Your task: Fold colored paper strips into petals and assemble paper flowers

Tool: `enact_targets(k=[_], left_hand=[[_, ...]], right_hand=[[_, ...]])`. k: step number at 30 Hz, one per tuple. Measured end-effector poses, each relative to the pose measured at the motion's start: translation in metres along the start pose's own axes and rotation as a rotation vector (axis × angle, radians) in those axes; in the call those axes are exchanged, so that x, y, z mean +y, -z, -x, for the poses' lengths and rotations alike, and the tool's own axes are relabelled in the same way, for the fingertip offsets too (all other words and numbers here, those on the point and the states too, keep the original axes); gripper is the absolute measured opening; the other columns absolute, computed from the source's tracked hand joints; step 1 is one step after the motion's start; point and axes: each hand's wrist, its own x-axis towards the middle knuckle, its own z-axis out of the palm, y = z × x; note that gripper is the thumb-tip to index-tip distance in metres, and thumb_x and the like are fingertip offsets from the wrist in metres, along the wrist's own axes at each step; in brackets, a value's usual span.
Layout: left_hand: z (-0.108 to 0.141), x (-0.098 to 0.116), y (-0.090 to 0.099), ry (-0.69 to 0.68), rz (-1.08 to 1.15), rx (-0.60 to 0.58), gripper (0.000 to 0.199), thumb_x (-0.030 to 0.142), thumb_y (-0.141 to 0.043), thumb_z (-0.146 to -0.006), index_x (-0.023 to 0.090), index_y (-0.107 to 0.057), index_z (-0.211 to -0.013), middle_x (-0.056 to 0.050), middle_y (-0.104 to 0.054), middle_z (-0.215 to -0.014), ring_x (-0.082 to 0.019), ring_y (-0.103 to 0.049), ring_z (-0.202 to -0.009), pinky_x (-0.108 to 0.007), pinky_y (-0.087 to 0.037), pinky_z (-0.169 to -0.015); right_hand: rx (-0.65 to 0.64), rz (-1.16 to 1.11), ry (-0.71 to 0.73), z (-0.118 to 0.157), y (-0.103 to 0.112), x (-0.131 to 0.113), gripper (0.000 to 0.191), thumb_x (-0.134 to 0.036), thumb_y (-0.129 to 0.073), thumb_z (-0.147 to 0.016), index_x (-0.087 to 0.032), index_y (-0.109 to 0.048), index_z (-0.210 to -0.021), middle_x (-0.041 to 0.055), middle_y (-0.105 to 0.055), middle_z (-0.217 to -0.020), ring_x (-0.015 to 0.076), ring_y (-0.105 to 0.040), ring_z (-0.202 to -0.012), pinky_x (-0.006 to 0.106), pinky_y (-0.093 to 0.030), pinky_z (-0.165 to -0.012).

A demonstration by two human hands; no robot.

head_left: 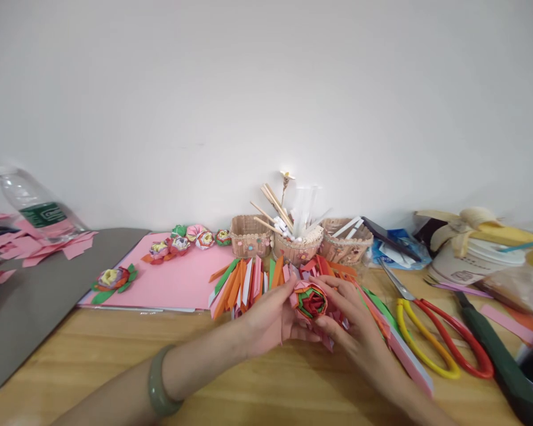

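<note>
Left of the paper flower (310, 299), which both hands cup and pinch at its rim, left hand (278, 316) and right hand (349, 313), lie pink sheets (190, 281) with finished flowers (177, 244) and a tipped bottle (33, 207), its green label too blurred to read. Beyond it are coloured strips (240, 284) and three baskets (251, 236); right of it, scissors (439, 337) and a green-handled cutter (500, 355), with a banana (484, 228) atop a lidded cup (475, 260).

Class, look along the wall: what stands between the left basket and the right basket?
The middle basket, holding wooden sticks, stands between the left basket and the right basket, as the head view shows.
</note>
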Motion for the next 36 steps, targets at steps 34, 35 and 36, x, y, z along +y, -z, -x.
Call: enact_targets(k=[34, 35, 36], left_hand=[[0.008, 0.001, -0.002, -0.423, -0.231, -0.03, 0.04, 0.02, -0.063, -0.073, 0.024, -0.056, -0.113, -0.005, -0.054, -0.11, -0.016, -0.05, -0.097, -0.028, -0.039, -0.085], [0.008, 0.001, -0.003, -0.419, -0.223, -0.028, 0.038, 0.021, -0.062, -0.074, 0.023, -0.057, -0.112, -0.005, -0.053, -0.11, -0.016, -0.05, -0.097, -0.028, -0.039, -0.084], [0.008, 0.001, -0.003, -0.424, -0.227, -0.023, 0.036, 0.021, -0.061, -0.075, 0.023, -0.057, -0.111, -0.005, -0.053, -0.111, -0.016, -0.049, -0.097, -0.028, -0.039, -0.084]], right_hand=[[0.021, -0.393, -0.386, 0.002, 0.003, -0.018, 0.027, -0.04, -0.054, -0.079, -0.015, -0.064, -0.074, -0.001, -0.055, -0.054, 0.01, -0.046, -0.043, 0.022, -0.038, -0.045], [0.022, -0.406, -0.389, 0.001, 0.003, -0.019, 0.027, -0.041, -0.054, -0.079, -0.015, -0.063, -0.074, -0.0012, -0.054, -0.054, 0.0099, -0.045, -0.043, 0.022, -0.037, -0.044], [0.024, -0.417, -0.387, 0.001, 0.004, -0.02, 0.027, -0.041, -0.055, -0.078, -0.015, -0.063, -0.074, -0.0015, -0.054, -0.054, 0.0096, -0.045, -0.042, 0.022, -0.037, -0.044]])
